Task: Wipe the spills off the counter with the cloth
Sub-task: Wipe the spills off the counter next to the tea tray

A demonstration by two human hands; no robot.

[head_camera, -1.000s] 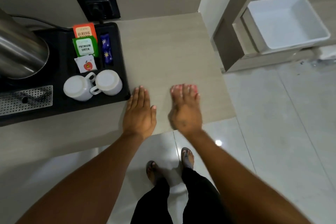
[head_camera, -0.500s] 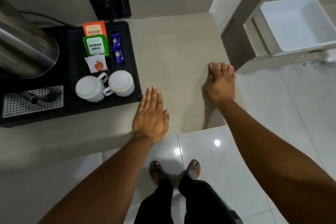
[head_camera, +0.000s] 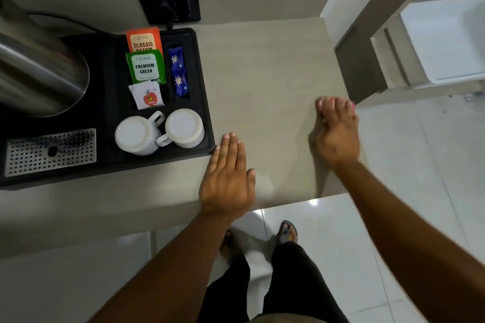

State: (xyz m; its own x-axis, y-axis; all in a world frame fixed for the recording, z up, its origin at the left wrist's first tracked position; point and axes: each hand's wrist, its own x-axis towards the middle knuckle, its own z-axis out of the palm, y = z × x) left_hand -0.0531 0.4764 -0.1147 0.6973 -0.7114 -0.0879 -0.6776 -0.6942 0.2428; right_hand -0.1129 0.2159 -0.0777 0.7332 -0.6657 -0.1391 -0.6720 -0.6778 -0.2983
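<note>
Beige counter (head_camera: 262,73) is shown bare and dry-looking; no spill can be made out. Left hand (head_camera: 227,178) is laid flat, empty. Right hand (head_camera: 337,134) is pressed down at the counter's right edge; a pink sliver (head_camera: 353,105) at its fingertips is probably the cloth. Even overlapping strokes should be kept clear of the tray (head_camera: 202,81). Sachets are marked "CLASSIC ASSAM" (head_camera: 143,39) and "PREMIUM GREEN" (head_camera: 145,67).

dim soft light, glare spot on floor tiles (head_camera: 312,202), wide-angle bending at edges

Both hands flat, palms down: L (head_camera: 227,181) fingers together, R (head_camera: 336,134) further fwd.
</note>
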